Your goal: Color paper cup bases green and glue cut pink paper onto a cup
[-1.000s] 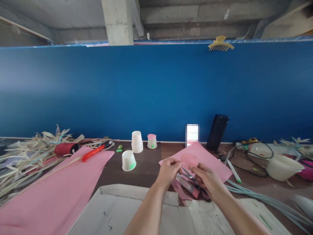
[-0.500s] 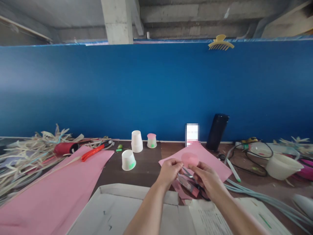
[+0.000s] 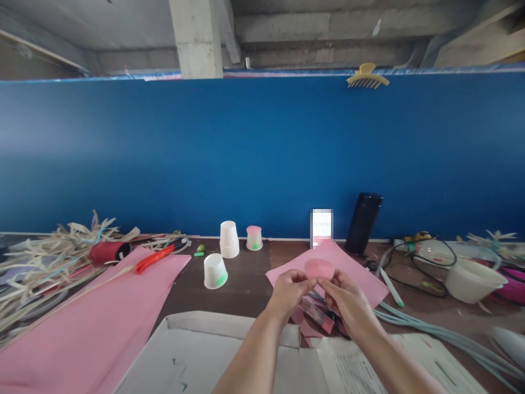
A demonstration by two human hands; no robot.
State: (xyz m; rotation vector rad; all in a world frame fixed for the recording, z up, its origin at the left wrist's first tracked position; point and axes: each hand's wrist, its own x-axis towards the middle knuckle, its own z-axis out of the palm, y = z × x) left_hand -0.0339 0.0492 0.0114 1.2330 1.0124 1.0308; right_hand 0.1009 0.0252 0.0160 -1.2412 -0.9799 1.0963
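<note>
Between my two hands I hold a round pink paper disc point(image 3: 319, 268) by its near edge. My left hand point(image 3: 290, 291) pinches it on the left, and my right hand point(image 3: 343, 291) pinches it on the right, the fingertips almost meeting. Under the disc lies a larger pink paper sheet point(image 3: 356, 271) on the dark table. Below my hands rest a pair of scissors point(image 3: 318, 297), partly hidden, and a clear tube with a pink end point(image 3: 322, 317). A small upturned paper cup with a pink top point(image 3: 254, 239) stands farther left.
Upturned white cups point(image 3: 229, 241) and a green-marked cup point(image 3: 215, 272) stand left of centre. A black cylinder point(image 3: 364, 223) and a bright screen point(image 3: 322, 225) stand at the back. Red-handled tool point(image 3: 155, 259), pink sheet point(image 3: 90, 323) and paper strips fill the left; an open white box point(image 3: 205, 350) lies in front.
My left hand has shifted slightly right and now grips the pink disc's edge beside my right hand. The disc has tilted a little. The scissors remain below.
</note>
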